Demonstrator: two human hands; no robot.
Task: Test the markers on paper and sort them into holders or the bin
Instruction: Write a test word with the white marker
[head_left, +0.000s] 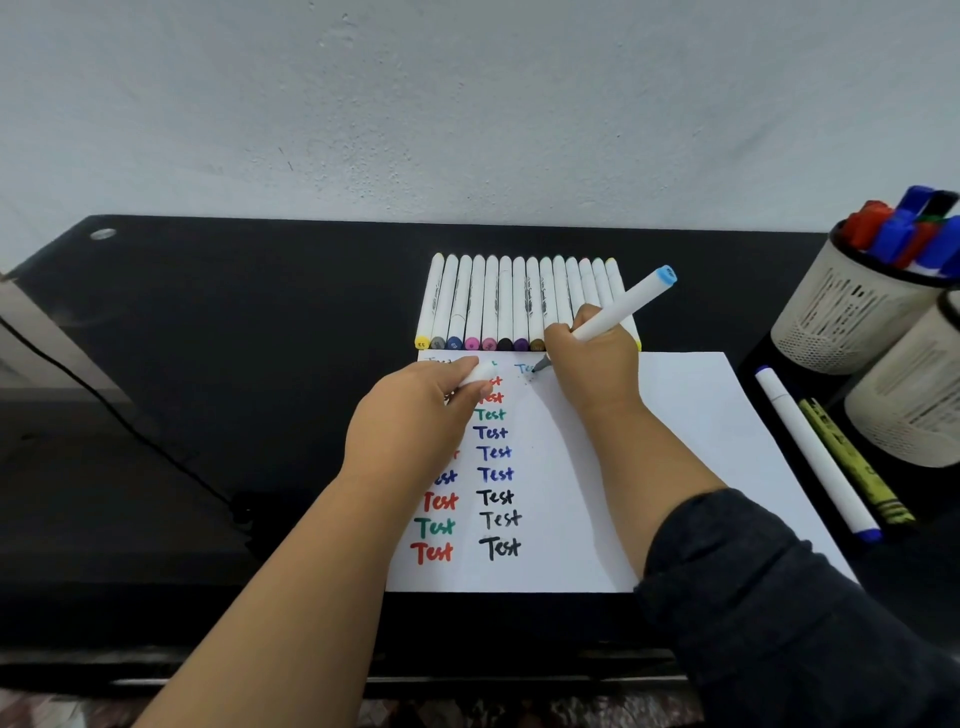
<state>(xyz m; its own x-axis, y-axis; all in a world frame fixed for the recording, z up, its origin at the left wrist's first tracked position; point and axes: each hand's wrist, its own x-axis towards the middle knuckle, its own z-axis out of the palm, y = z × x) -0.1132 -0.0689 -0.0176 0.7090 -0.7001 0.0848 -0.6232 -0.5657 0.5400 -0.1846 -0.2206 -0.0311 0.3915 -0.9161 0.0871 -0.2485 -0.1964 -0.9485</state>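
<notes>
Far holder (841, 317): red, blue, black markers (904, 228) upright.
Right grip (592, 358): clasps blue-capped marker (628, 306).
Left grip (415, 410): pinches white cap (480, 373).

Fourteen white-barrelled markers (519, 306) in one row. One light-blue-capped white marker (623, 306) apart. Two beige perforated holders (841, 317). One white sheet of paper (701, 415). One blue-tipped white marker (815, 452), one yellow crayon (857, 467). Two hands (415, 415).

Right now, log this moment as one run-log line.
right hand: writing with light-blue marker | left hand: holds white cap | paper: new blue word begun | phase: testing
</notes>
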